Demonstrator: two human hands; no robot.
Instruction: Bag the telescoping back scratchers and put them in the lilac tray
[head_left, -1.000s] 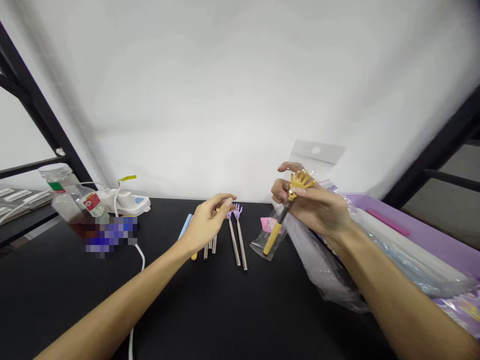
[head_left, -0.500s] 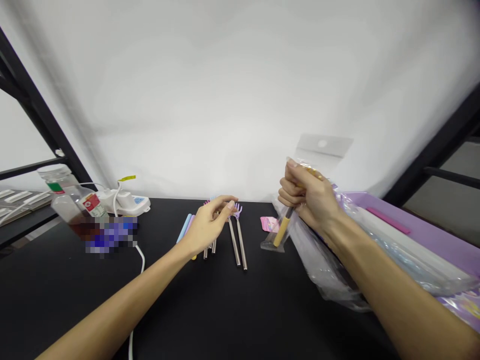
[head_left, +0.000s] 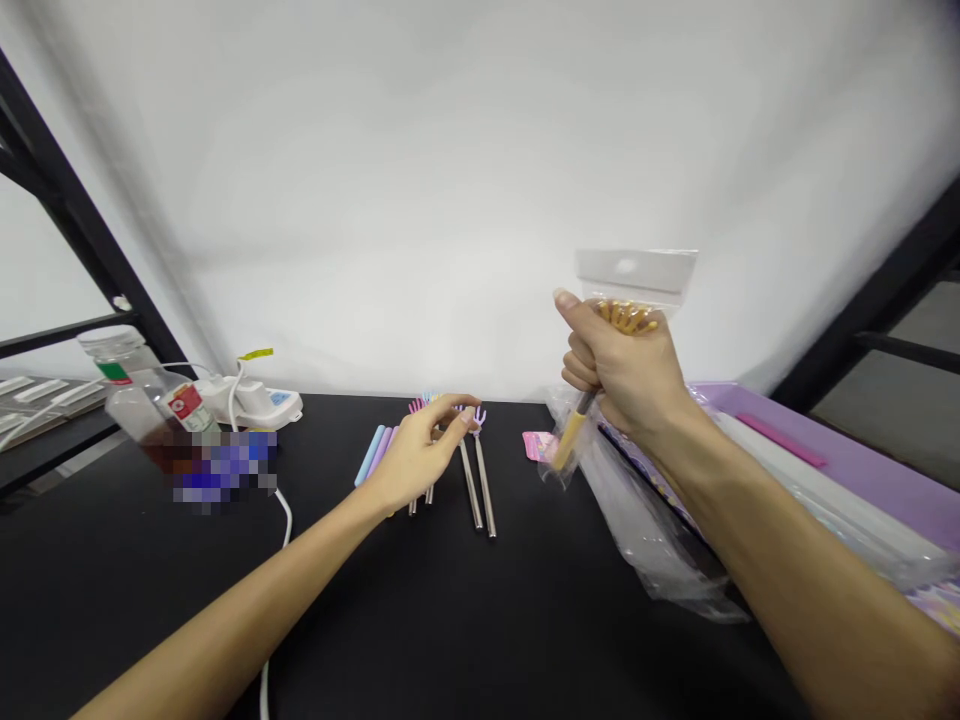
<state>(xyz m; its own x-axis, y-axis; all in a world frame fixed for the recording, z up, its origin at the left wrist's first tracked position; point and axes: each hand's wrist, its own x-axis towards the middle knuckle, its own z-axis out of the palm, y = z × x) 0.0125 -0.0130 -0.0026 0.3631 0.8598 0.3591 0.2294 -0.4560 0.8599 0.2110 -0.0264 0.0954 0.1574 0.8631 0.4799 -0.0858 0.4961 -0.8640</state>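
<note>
My right hand (head_left: 626, 375) is raised above the table, gripping a back scratcher through a clear plastic bag (head_left: 636, 268). The scratcher's yellow claw head (head_left: 626, 318) shows above my fist, and its yellow handle (head_left: 571, 440) hangs below. My left hand (head_left: 420, 455) hovers, fingers curled, over several back scratchers lying on the black table (head_left: 150, 600). Its fingertips are next to a lilac claw head (head_left: 477, 421). Steel shafts (head_left: 472, 485) run toward me from the heads, and pastel handles (head_left: 371, 453) lie to their left. My left palm hides part of this group.
A pink card (head_left: 537, 446) lies beside the bag. At right, a large plastic-wrapped package (head_left: 660, 530) rests against a purple tray (head_left: 847, 470). At left stand a plastic jar (head_left: 131, 390) and a white power strip (head_left: 251, 403) with a white cable. Black rack posts frame both sides.
My right hand has risen and turned upright, bringing the bag up with it, and the yellow claw head now shows above my fist. My left hand has barely moved.
</note>
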